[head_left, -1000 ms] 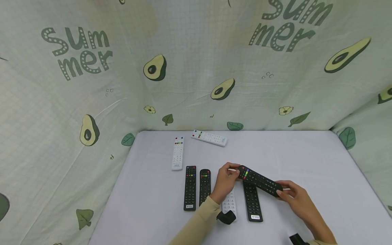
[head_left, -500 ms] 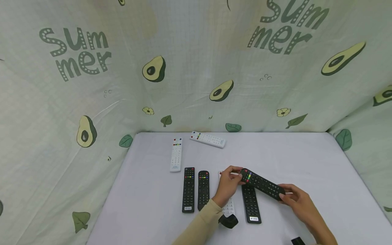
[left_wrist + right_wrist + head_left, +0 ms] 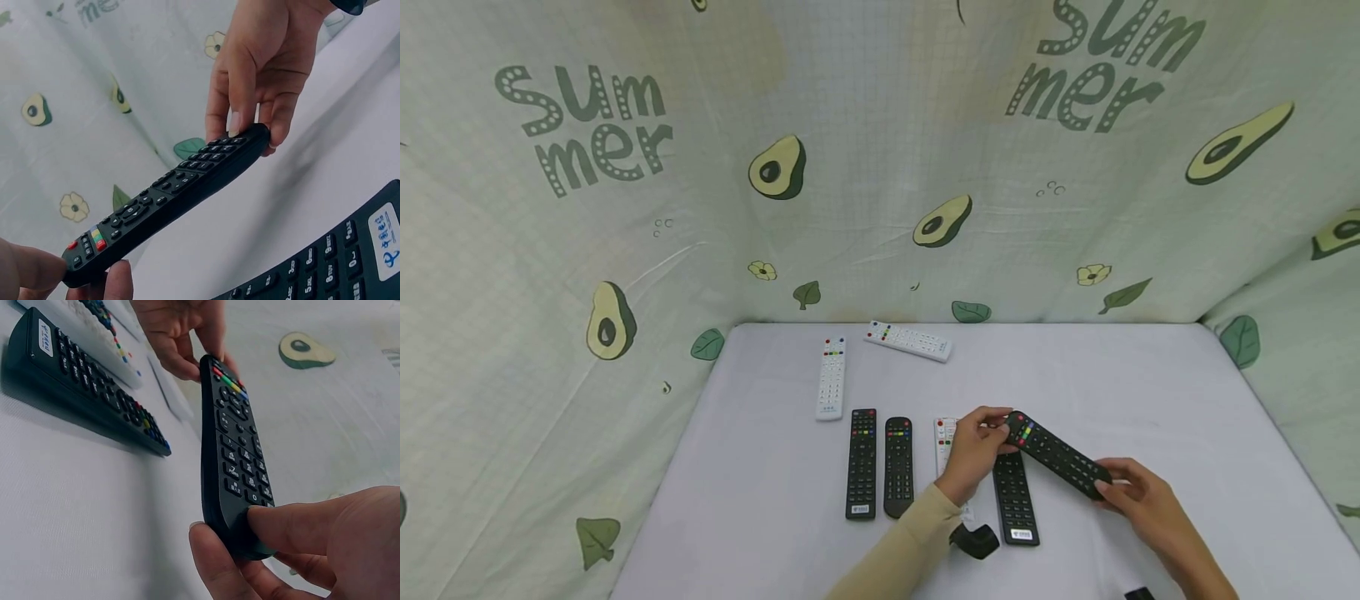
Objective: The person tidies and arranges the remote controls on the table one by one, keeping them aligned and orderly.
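Note:
Between my two hands a black remote control (image 3: 1060,454) is held up off the table, slanting down to the right, buttons facing up. My left hand (image 3: 973,454) pinches its far end, by the coloured buttons. The near end is gripped by my right hand (image 3: 1142,500), thumb on top and fingers beneath, as the right wrist view shows of the remote (image 3: 234,450). Under the left hand's side lies another black remote with a white label (image 3: 1017,504), its top partly covered. A white remote (image 3: 944,442) is mostly hidden behind the left hand and sleeve.
Left of the hands, two black remotes (image 3: 861,467) (image 3: 898,467) lie upright side by side on the white table (image 3: 737,500). Farther back are a white remote (image 3: 831,379) and a slanted white remote (image 3: 910,341). A printed cloth (image 3: 850,267) hangs behind the table.
Both hands have moved to the right with the black remote, which stays gripped at both ends. More of the white remote's top now shows left of the left hand.

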A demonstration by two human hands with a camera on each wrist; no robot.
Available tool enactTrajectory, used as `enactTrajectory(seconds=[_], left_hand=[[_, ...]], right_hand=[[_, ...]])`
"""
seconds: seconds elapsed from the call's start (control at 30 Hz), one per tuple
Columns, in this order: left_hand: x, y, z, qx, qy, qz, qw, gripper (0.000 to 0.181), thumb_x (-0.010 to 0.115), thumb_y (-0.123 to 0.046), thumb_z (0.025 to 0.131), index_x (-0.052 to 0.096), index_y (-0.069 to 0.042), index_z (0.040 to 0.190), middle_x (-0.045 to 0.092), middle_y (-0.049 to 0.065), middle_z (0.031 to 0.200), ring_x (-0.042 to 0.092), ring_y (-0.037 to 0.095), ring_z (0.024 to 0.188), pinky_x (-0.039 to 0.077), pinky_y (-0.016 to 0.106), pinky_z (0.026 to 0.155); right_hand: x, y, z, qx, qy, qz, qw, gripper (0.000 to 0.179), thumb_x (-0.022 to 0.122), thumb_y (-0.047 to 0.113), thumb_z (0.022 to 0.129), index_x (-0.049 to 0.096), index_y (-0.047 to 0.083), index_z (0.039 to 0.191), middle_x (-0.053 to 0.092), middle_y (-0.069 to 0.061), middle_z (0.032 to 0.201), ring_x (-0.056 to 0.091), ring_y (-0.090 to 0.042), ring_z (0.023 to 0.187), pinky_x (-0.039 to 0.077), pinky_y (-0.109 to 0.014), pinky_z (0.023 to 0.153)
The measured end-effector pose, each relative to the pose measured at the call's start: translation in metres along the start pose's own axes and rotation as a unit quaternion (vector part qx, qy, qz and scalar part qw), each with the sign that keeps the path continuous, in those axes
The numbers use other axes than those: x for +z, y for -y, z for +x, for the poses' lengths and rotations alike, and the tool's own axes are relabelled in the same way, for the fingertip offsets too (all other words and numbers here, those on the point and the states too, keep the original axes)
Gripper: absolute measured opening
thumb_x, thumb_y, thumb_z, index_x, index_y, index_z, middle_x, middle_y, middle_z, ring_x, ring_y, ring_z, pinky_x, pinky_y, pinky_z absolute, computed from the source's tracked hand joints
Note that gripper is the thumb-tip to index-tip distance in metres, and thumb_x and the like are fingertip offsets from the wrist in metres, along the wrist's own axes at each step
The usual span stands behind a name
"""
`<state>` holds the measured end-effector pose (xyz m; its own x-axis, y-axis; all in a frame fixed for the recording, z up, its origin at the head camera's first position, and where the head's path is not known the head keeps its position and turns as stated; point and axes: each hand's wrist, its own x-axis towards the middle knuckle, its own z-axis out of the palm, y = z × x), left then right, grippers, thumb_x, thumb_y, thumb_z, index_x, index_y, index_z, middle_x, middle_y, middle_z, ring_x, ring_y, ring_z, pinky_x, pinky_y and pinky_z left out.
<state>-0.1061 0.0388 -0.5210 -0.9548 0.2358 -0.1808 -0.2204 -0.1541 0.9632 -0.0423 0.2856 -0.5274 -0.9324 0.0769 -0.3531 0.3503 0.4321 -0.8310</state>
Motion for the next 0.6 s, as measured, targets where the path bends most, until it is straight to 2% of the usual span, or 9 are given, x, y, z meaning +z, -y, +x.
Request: enactTrajectory(seconds=[0.13,0.27,0.6], left_hand=[[0.007,0.001,0.003,-0.009,-0.008,-0.008,0.9999,0.027,0.058,0.002,0.105,0.072,-0.005,0.127,0.061,0.005,0.115,0.065,0.013,0.098,0.064,0.035,0.090],[0.012,0.001,0.005,-0.013,-0.008,-0.009,0.9998,0.026,0.059,0.001,0.105,0.072,-0.005,0.126,0.062,0.005,0.113,0.066,0.013,0.098,0.064,0.037,0.091],[0.023,0.003,0.007,-0.036,-0.021,-0.033,0.9986,0.025,0.058,0.004,0.103,0.071,0.000,0.124,0.065,0.007,0.111,0.068,0.015,0.098,0.062,0.044,0.096]], right_hand=[[-0.004,-0.006,-0.002,0.008,0.014,0.022,0.9996,0.048,0.062,0.006,0.104,0.044,-0.015,0.144,0.058,-0.030,0.130,0.070,-0.012,0.100,0.064,-0.029,0.085],[-0.007,-0.011,-0.003,0.015,0.031,0.031,0.9989,0.049,0.063,0.005,0.104,0.043,-0.016,0.144,0.058,-0.028,0.128,0.070,-0.013,0.100,0.064,-0.030,0.085],[-0.005,-0.018,-0.009,0.010,0.086,0.037,0.9955,0.058,0.067,0.005,0.101,0.040,-0.018,0.148,0.060,-0.024,0.128,0.068,-0.008,0.100,0.063,-0.027,0.084]])
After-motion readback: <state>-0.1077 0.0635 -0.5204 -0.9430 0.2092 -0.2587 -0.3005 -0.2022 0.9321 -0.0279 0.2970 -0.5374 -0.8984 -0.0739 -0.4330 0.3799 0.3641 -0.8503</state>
